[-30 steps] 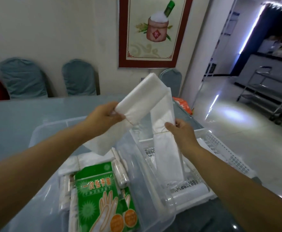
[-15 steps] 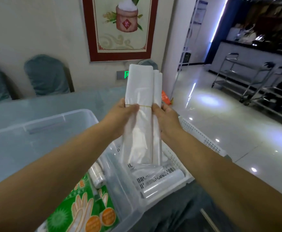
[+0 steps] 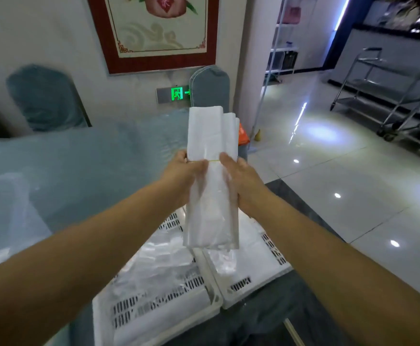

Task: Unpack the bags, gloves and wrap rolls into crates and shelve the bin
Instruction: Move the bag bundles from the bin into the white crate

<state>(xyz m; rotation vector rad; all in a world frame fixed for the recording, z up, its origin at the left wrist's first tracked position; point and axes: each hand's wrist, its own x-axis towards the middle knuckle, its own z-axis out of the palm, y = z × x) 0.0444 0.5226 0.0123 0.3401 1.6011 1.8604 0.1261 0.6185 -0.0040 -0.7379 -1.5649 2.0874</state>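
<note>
Bags: a folded white bundle (image 3: pixel 211 176), upright, pinched between both my hands above the white crates.
Left hand (image 3: pixel 182 172): fingers closed on the bundle's left edge, at its thin yellow rubber band (image 3: pixel 214 160).
Right hand (image 3: pixel 239 178): closed on the right edge, same height.
Crates: right crate (image 3: pixel 258 283) below the bundle; left crate (image 3: pixel 159 305) touching it, holding clear plastic.
Bin: clear wall (image 3: pixel 7 208) left of the crates.

Glass-topped table (image 3: pixel 84 156) carries 2 white slotted crates (image 3: pixel 159 310), side by side.
</note>
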